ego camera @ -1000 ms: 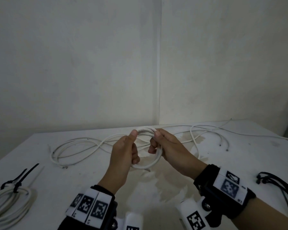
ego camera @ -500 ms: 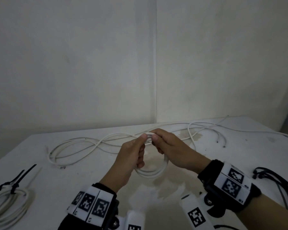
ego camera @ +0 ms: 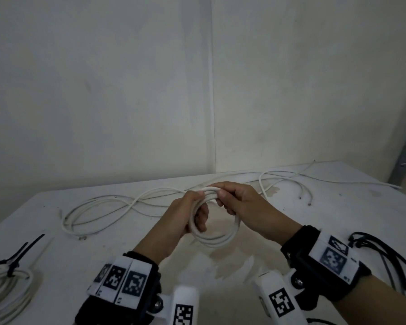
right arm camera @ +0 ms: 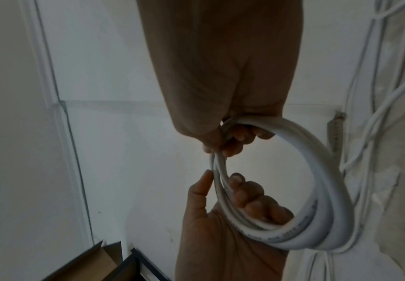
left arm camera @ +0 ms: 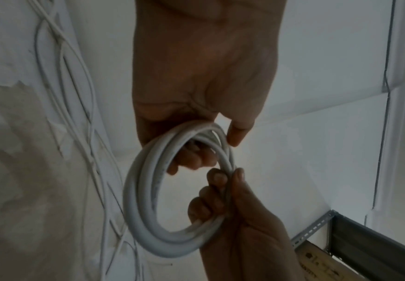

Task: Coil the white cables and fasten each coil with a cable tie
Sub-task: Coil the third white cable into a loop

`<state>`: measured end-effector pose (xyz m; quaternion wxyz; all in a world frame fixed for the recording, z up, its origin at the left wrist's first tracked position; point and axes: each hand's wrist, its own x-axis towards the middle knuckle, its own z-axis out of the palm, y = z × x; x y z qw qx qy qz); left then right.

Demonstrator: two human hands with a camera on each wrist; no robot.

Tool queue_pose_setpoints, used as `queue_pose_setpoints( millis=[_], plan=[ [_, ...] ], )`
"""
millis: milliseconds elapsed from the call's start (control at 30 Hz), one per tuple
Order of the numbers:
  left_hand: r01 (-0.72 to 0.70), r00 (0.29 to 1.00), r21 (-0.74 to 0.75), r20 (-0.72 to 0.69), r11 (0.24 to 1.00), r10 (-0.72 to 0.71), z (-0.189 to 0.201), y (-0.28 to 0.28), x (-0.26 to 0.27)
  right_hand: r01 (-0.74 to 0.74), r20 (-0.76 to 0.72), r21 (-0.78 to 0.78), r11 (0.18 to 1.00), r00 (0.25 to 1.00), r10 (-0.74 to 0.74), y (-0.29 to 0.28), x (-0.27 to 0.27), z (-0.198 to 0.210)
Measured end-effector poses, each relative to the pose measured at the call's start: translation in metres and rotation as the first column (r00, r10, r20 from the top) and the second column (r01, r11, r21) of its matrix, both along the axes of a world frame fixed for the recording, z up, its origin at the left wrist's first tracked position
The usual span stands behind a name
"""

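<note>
Bare left hand (ego camera: pixel 185 216) and bare right hand (ego camera: pixel 246 207). Each wrist wears a black strap band (ego camera: pixel 314 261) carrying white panels with black square fiducial markers (ego camera: pixel 333 259); white camera mounts (ego camera: pixel 279 299) underneath, silver screws visible.

You are in a bare utility or storage room: plain white walls (ego camera: pixel 127 90) meet in a corner behind your stained white counter (ego camera: pixel 337 207), with grey slotted metal shelving (left arm camera: pixel 316 226) beside it.

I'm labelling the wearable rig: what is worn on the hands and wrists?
Both hands are bare. The left wrist band and right wrist band are black, carrying white panels with black square fiducial markers. A white marked camera mount juts from each.
</note>
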<state>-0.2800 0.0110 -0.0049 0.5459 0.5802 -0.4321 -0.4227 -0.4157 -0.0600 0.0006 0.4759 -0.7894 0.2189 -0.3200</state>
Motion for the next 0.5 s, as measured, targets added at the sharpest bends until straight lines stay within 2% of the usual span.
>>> queue_pose_setpoints(
  millis=[100, 200, 367, 500],
  plan=[
    [0.014, 1.0, 0.014, -0.002, 1.0, -0.014, 0.001, -0.002, -0.004, -0.012, -0.041, -0.079, 0.997, 0.999, 0.009, -0.002, -0.004, 0.003],
    [-0.023, 0.999, -0.025, -0.05, 0.999, 0.021, -0.001, -0.004, -0.013, -0.015, -0.075, -0.063, 0.998, 0.997, 0.011, -0.006, -0.008, 0.003],
    [-0.1, 0.991, -0.02, -0.092, 0.995, 0.098, -0.005, -0.011, -0.022, -0.032, -0.008, 0.202, 0.979, 0.999, 0.035, -0.003, -0.017, -0.002],
    [-0.136, 0.985, -0.019, -0.11, 0.991, 0.133, -0.007, -0.016, -0.03, -0.062, 0.043, 0.308, 0.95, 0.998, 0.051, -0.007, -0.023, -0.003]
  ],
)
